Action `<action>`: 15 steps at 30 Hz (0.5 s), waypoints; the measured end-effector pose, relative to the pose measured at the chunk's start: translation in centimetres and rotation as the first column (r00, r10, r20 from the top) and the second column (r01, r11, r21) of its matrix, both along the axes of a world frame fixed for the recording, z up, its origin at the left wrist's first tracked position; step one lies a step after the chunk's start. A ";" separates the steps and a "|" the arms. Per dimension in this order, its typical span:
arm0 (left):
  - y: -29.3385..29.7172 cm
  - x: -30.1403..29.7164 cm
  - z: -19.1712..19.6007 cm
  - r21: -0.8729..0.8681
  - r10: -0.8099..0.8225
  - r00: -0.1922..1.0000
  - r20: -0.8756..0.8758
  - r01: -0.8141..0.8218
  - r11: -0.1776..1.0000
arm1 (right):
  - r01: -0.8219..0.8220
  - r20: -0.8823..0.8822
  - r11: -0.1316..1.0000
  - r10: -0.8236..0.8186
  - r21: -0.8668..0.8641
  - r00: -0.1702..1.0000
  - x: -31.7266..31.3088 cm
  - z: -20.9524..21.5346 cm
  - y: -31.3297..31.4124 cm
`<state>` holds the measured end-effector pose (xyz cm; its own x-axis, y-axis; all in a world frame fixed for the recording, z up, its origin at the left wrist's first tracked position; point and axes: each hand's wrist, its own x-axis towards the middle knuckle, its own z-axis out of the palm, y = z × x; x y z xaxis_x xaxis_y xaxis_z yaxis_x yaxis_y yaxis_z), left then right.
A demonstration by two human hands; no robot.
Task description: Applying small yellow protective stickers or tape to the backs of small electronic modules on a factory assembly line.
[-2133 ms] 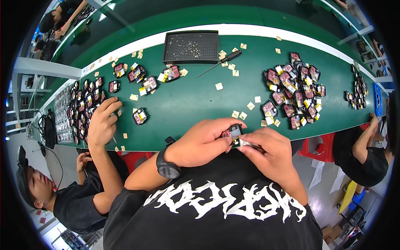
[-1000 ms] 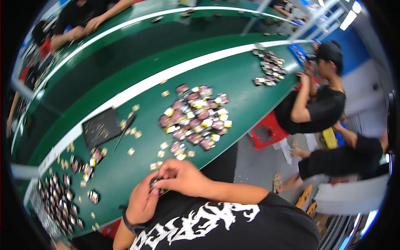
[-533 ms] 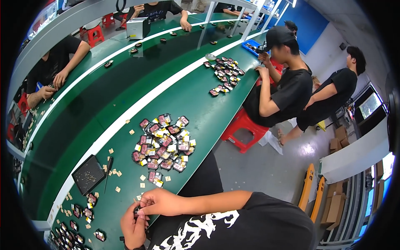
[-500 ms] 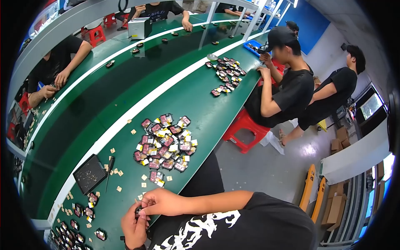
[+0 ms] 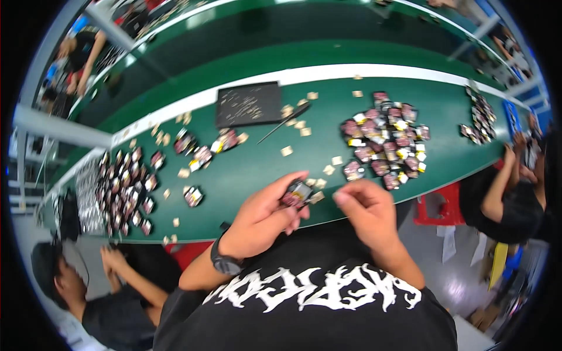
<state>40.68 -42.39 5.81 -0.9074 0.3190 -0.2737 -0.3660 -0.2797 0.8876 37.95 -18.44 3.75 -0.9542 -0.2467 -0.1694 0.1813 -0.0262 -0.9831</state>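
Note:
In my left hand [image 5: 266,213] is a small black device [image 5: 297,195] with a dark face and printed labels, its fingers wrapped round its sides. My right hand [image 5: 370,209] is held a little to the right of it, apart from the device. Its fingers are curled, thumb close to the index fingertip, and whatever they pinch, if anything, is hidden by blur. Small beige square pieces [image 5: 317,197] lie on the table just beyond the hands. Past my right hand is a heap of similar black devices [image 5: 389,140] with white and yellow tags.
A black tray [image 5: 225,120] of tiny parts and a thin dark screwdriver [image 5: 284,123] lie on the green table [image 5: 246,161]. More devices [image 5: 126,187] are heaped at the left. People sit at both sides, one by a red stool [image 5: 439,206].
The view has swung left and down, bringing the left heap and a seated person there into sight. My hands, together before, are now apart; the device remains in the left one.

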 end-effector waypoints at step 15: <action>-1.9 0.9 -0.2 -0.465 -0.056 0.868 -0.494 -0.209 0.861 | 0.227 -0.464 0.491 0.440 0.841 0.768 -1.8 0.1 -0.2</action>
